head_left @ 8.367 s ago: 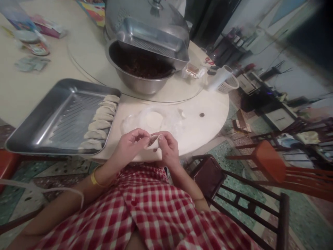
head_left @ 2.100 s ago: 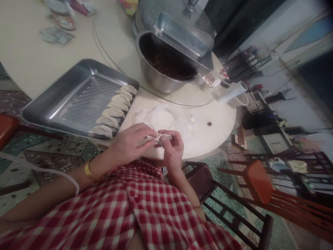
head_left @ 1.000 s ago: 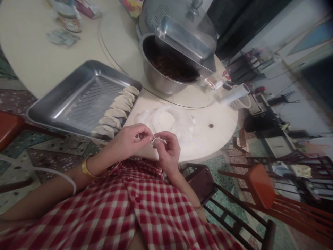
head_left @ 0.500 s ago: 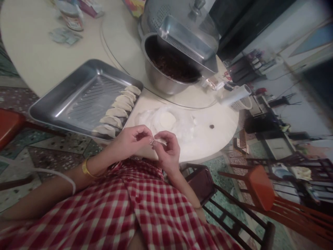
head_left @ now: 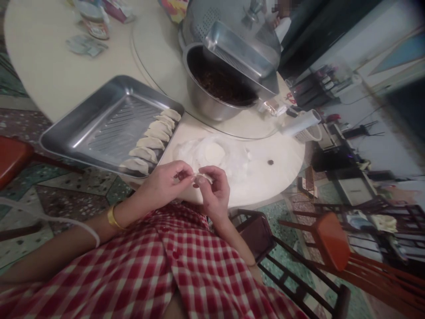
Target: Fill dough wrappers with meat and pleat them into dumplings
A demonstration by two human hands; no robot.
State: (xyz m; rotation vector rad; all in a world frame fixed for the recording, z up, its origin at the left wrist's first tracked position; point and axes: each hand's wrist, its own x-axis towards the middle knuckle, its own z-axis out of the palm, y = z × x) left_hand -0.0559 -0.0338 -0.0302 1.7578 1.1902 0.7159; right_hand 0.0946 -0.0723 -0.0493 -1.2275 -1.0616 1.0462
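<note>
Both my hands meet at the near edge of the round table (head_left: 43,75). My left hand (head_left: 166,184) and my right hand (head_left: 214,190) pinch a small pale dumpling (head_left: 202,178) between their fingertips, mostly hidden by the fingers. Just beyond them lies a stack of round dumpling wrappers (head_left: 214,153) on a floured patch. To the left a metal tray (head_left: 89,126) holds a row of several folded dumplings (head_left: 151,142) along its right side. A steel bowl of dark filling (head_left: 221,88) stands behind the wrappers.
A metal lid and a second tray (head_left: 239,51) lean over the bowl. Packets and a jar (head_left: 93,24) lie at the far left of the table. A white basket (head_left: 305,128) sits at the right edge. Wooden chairs, one with an orange seat (head_left: 330,239), stand to my right.
My hands stay together on the dumpling, fingers shifting along its edge. The view has drifted slightly; the tray and bowl have not moved.
</note>
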